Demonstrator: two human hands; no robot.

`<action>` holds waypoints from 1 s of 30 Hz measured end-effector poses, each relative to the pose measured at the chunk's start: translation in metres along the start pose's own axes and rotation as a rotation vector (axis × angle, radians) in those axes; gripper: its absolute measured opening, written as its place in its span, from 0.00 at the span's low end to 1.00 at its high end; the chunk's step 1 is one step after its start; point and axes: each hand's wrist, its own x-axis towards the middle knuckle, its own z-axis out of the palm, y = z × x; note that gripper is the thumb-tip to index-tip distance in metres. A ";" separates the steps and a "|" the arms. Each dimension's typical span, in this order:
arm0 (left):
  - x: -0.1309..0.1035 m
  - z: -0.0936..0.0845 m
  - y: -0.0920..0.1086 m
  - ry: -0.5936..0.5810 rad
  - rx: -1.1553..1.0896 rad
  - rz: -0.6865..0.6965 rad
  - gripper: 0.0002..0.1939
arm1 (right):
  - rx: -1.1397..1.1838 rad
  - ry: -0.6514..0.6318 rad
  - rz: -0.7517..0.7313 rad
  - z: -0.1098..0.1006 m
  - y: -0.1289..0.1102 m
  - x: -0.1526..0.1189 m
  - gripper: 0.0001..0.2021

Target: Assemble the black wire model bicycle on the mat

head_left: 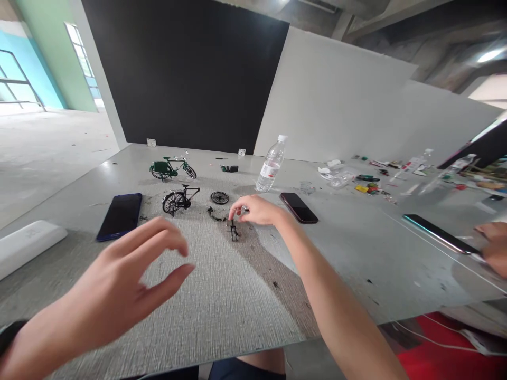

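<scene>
My left hand [127, 274] hovers over the near left of the table, thumb and fingers apart, with nothing in it. Farther forward, my right hand [257, 209] reaches in from the right, fingers bent downward. Its fingertips are at the top of a small black toy bicycle fork [233, 232]. A thin curved black part [214, 215] lies just left of those fingertips. Behind them is a loose spoked wheel [219, 197]. To the left stands a black toy bicycle frame [180, 200] with its rear wheel on and no front wheel.
A green toy bicycle [172, 167] stands farther back. Phones [119, 216] [299, 207] lie on both sides, and a water bottle [271, 164] stands behind. A white case [29, 245] sits far left. At right, another person's hand [495, 245] is by a phone [439, 234].
</scene>
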 end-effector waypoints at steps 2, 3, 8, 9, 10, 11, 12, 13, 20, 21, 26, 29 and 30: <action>0.033 0.011 -0.008 -0.108 0.054 0.011 0.04 | 0.012 -0.036 -0.003 0.001 -0.003 0.001 0.14; 0.047 0.019 -0.014 -0.151 0.089 0.018 0.06 | 0.012 -0.039 -0.003 0.003 -0.005 0.001 0.14; 0.084 0.072 -0.059 -0.287 0.234 0.045 0.11 | -0.027 -0.072 0.055 0.009 -0.009 0.004 0.10; 0.085 0.083 -0.068 -0.288 0.248 0.051 0.12 | -0.038 -0.070 0.068 0.010 -0.009 0.005 0.09; 0.085 0.093 -0.077 -0.294 0.249 0.070 0.13 | -0.048 -0.064 0.075 0.011 -0.009 0.005 0.09; 0.085 0.101 -0.084 -0.288 0.245 0.076 0.14 | -0.059 -0.055 0.075 0.011 -0.009 0.005 0.09; 0.083 0.108 -0.090 -0.274 0.236 0.076 0.14 | -0.073 -0.050 0.070 0.012 -0.009 0.005 0.09; 0.082 0.114 -0.095 -0.266 0.221 0.079 0.14 | -0.086 -0.045 0.062 0.013 -0.009 0.005 0.08; 0.077 0.123 -0.106 -0.237 0.157 0.100 0.11 | -0.122 0.099 -0.042 0.016 -0.016 0.007 0.06; 0.077 0.123 -0.105 -0.218 0.152 0.100 0.11 | -0.121 0.142 -0.056 0.017 -0.017 0.008 0.05; 0.076 0.119 -0.097 -0.115 0.100 0.094 0.22 | -0.164 0.333 -0.096 0.025 -0.019 0.013 0.05; 0.077 0.117 -0.094 -0.062 0.089 0.059 0.18 | -0.171 0.416 -0.126 0.031 -0.022 0.015 0.07; 0.077 0.116 -0.095 -0.049 0.076 0.046 0.18 | -0.170 0.438 -0.135 0.033 -0.023 0.015 0.07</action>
